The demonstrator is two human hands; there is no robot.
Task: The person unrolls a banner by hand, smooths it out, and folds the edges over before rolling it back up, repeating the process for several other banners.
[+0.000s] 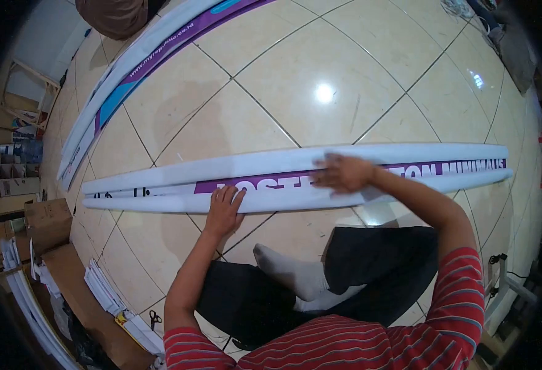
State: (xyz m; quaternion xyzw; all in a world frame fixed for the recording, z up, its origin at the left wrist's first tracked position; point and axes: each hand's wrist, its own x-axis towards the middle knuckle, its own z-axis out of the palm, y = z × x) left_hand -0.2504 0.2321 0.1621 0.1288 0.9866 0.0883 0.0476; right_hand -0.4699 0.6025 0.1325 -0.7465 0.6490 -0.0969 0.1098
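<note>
A long white banner point(271, 202) with a purple strip and white lettering lies across the tiled floor in front of my crossed legs. Its long edges are folded inward, leaving the printed strip showing between them. My left hand point(225, 209) rests on the near fold, left of the middle, with its fingers slightly spread. Over the strip, right of the middle, is my right hand point(344, 174), blurred, with its fingers stretched out and apart. Neither hand grips anything.
Another long folded banner point(160, 52) curves across the upper left. Cardboard boxes point(48, 221) and white bundles point(104, 287) stand at the lower left, near black scissors point(154, 319). A metal frame point(502, 290) is at the lower right.
</note>
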